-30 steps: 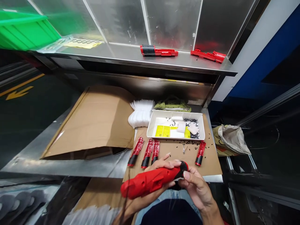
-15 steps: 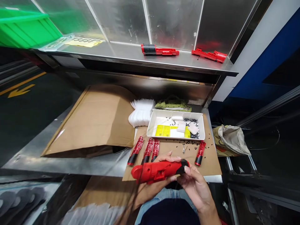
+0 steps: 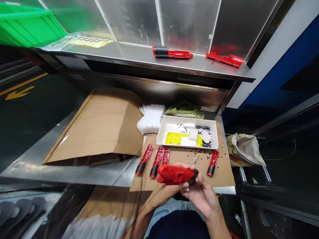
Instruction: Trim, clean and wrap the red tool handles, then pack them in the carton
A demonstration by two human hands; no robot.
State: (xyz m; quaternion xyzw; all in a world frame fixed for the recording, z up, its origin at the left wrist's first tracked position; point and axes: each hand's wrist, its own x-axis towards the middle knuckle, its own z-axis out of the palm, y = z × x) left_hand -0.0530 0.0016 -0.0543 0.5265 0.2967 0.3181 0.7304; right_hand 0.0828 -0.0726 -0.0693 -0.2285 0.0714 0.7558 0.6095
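Observation:
A red plastic tool housing with a black end is held up over the front edge of the bench. My left hand wraps round it from behind and below, its thumb at the underside and fingertips showing over the top. At the black end, my right hand grips with thumb and fingers. Behind the held housing, red-and-black housing halves lie on the cardboard sheet, with another half off to the right. A few small metal pins lie near the middle.
A white tray holds small black screws, white blocks and yellow labels. Left of it are white foam sleeves and a large cardboard box. On the shelf lie two more housings. A paper bag stands at right.
The held housing has turned so its red end points more toward me, and that end has shifted right. Both hands moved with it, keeping their hold.

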